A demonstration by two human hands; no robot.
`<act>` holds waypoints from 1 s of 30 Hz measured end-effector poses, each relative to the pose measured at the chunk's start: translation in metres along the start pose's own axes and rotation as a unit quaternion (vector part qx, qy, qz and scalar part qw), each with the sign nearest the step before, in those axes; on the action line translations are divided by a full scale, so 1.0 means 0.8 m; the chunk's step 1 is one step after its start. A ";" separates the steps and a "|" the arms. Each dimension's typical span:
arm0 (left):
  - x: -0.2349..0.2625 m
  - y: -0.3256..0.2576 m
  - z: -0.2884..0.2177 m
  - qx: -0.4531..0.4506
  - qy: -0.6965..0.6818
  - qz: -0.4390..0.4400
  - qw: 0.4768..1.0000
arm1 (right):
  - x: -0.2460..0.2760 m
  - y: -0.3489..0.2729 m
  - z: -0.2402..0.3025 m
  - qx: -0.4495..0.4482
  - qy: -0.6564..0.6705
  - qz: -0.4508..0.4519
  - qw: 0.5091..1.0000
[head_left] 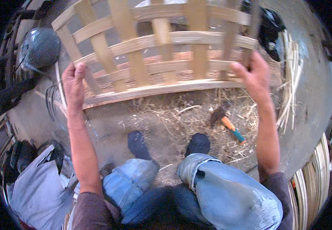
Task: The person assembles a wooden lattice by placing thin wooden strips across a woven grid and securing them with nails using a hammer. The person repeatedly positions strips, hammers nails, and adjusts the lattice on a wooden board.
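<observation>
A lattice panel of woven flat wooden slats (pixel 198 37) is held up in front of me, tilted, its near edge over the floor. My left hand (pixel 74 82) is closed on its lower left side, thumb on the near face. At the lower right edge my right hand (pixel 255 76) grips it too, its thumb against the slats and its other fingers mostly hidden behind. The panel's far edge runs out of the picture at the top. A hammer (pixel 228 124) with an orange and teal handle lies on the floor below the right hand, touched by neither hand.
Thin pale strips (pixel 292 76) lie bundled at the right. Shavings (pixel 166 109) litter the floor beneath the panel. A dark rounded bundle (pixel 40 49) stands at the far left, grey cloth (pixel 43 188) at the near left. Long slats (pixel 317 172) are stacked at the near right.
</observation>
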State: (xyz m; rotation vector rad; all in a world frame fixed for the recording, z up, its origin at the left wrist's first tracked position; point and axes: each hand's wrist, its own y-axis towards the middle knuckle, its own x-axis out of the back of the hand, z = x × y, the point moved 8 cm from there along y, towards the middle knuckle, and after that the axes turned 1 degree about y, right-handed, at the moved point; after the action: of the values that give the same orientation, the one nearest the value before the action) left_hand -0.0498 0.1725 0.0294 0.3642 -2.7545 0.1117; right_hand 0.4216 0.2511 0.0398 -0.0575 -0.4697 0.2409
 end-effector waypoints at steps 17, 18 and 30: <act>-0.275 -0.081 -0.134 -0.335 0.233 0.156 0.899 | -0.011 -0.091 -0.025 0.173 -0.162 0.007 0.972; -0.294 -0.084 -0.136 -0.327 0.229 0.174 0.900 | -0.018 -0.086 -0.022 0.193 -0.167 0.023 0.967; -0.361 -0.102 -0.116 -0.311 0.231 0.149 0.910 | -0.043 -0.058 -0.024 0.317 -0.249 0.127 0.906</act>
State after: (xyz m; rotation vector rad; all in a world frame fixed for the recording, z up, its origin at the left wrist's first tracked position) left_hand 0.2638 0.1741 0.0146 -0.2328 -2.1946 -0.5263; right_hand 0.4110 0.1977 0.0128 0.5998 -0.8752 0.6648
